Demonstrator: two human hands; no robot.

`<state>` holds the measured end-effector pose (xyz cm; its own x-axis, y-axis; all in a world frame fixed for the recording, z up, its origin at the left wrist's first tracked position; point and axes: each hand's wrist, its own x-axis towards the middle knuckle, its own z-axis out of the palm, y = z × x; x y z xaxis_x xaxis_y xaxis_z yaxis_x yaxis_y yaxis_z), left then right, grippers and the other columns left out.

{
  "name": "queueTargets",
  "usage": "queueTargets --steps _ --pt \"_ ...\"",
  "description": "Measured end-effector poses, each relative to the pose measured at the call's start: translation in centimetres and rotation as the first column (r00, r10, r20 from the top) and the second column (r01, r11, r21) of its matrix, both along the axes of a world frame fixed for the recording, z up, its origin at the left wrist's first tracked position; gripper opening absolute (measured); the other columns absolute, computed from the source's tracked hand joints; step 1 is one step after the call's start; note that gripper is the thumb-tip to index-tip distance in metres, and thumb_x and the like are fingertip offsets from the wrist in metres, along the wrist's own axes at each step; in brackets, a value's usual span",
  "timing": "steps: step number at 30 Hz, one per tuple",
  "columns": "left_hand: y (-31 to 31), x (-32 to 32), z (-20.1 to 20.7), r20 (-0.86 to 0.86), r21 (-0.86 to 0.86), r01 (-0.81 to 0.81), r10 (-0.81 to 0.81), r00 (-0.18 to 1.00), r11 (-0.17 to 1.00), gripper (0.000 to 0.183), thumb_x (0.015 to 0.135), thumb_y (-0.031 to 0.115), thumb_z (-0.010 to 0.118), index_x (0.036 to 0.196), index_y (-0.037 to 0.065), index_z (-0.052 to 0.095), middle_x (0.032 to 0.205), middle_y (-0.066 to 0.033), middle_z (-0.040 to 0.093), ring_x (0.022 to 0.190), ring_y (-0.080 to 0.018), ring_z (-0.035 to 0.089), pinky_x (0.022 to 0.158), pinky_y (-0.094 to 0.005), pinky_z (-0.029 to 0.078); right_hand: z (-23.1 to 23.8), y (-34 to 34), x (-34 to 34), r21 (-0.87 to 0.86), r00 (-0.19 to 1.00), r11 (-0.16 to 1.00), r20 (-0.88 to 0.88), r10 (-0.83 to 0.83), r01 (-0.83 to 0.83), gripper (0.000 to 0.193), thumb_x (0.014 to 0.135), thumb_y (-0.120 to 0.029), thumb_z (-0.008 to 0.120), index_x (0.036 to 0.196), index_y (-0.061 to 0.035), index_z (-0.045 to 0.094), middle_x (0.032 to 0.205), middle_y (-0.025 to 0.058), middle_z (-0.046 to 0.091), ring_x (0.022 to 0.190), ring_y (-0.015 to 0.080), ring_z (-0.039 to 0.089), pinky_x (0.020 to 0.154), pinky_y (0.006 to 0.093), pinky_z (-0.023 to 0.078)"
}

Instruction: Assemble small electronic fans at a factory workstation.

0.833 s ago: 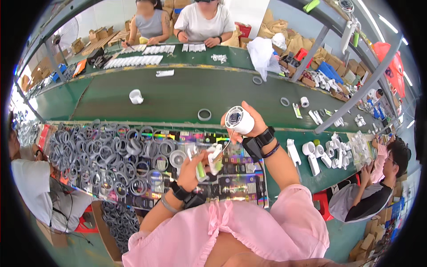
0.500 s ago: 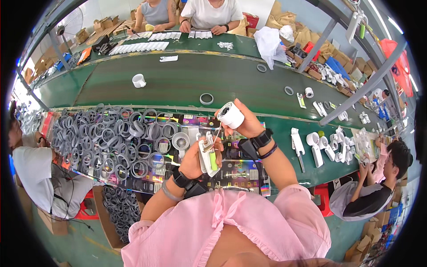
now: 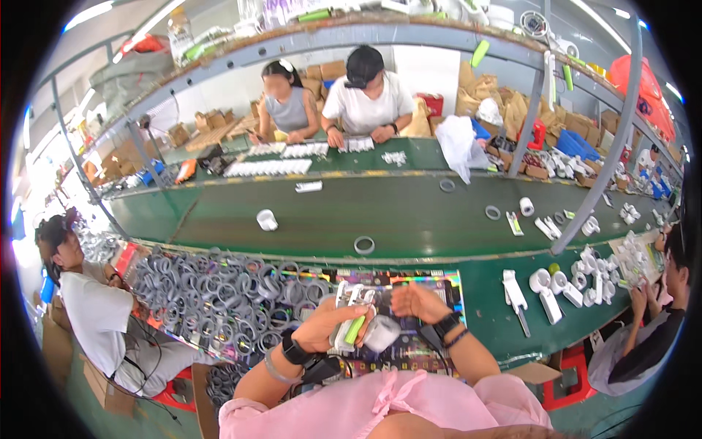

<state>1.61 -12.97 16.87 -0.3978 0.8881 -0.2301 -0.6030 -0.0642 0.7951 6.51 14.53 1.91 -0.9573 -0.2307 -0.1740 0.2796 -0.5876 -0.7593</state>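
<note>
My left hand [image 3: 322, 329] is closed around a white plastic handle piece [image 3: 344, 335] with a bright green strip [image 3: 355, 329] along it. Against that piece, below my right hand, hangs a white cup-shaped round part [image 3: 382, 334]; how the two are joined is blurred. My right hand [image 3: 423, 304] is just above and right of the round part, its fingers stretched toward the left hand and apparently holding nothing. Grey rings [image 3: 227, 293] lie heaped on the bench left of my hands.
A green conveyor [image 3: 314, 230] runs across, carrying a white cup part [image 3: 267, 219] and a grey ring [image 3: 363, 245]. White handle parts [image 3: 515, 293] lie on the right bench. Metal posts [image 3: 599, 175] and an overhead shelf [image 3: 329, 35] frame the station. Co-workers sit left, right and opposite.
The view has tilted up, showing the shelf and people opposite. The white round part has gone from my right hand to beside the handle piece. My right hand's fingers have straightened.
</note>
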Motion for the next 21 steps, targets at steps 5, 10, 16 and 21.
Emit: queueTargets --steps 5,10,16,21 --pt "-2.2 -0.9 8.0 -0.306 -0.13 -0.056 0.014 0.952 0.99 0.025 0.086 0.019 0.064 0.1 0.0 0.057 0.081 -0.0066 0.061 0.063 -0.0158 0.062 0.055 -0.0299 0.053 -1.6 0.5 1.2 -0.001 0.995 0.995 -0.03 -0.098 0.098 0.032 0.097 -0.024 0.046 0.108 0.0037 0.059 0.094 0.0134 0.066 0.086 0.0254 0.066 0.078 0.0377 0.055" --pt "-4.1 -3.7 17.2 -0.639 -0.137 -0.285 0.135 0.757 0.949 0.024 0.084 0.018 0.066 0.098 0.0 0.057 0.077 -0.0087 0.062 0.063 -0.0166 0.062 0.054 -0.0332 0.056 -1.4 0.1 1.3 0.072 0.987 0.985 -0.039 -0.155 0.158 0.029 0.097 -0.02 0.045 0.104 0.0042 0.06 0.09 0.0131 0.066 0.082 0.025 0.067 0.074 0.0366 0.056" --pt "-7.6 -7.3 28.5 -0.913 -0.074 -0.614 0.194 0.358 0.785 0.027 0.086 0.025 0.063 0.089 -0.001 0.062 0.061 -0.0083 0.062 0.046 -0.0169 0.06 0.043 -0.0268 0.051 -1.3 0.2 1.3 0.058 0.982 0.98 -0.029 -0.188 0.189 0.027 0.097 -0.017 0.047 0.103 0.0049 0.06 0.088 0.0129 0.065 0.081 0.0246 0.067 0.073 0.0362 0.056" --pt "-10.5 -9.1 35.7 -0.97 -0.071 -0.728 0.123 0.21 0.681 0.025 0.084 0.026 0.066 0.083 0.002 0.063 0.061 -0.0057 0.062 0.049 -0.0126 0.06 0.044 -0.0254 0.051 -1.2 -0.1 1.1 0.09 0.98 0.976 -0.016 -0.197 0.198 0.026 0.096 -0.016 0.048 0.102 0.0056 0.06 0.087 0.0133 0.065 0.08 0.0245 0.067 0.072 0.0357 0.057"
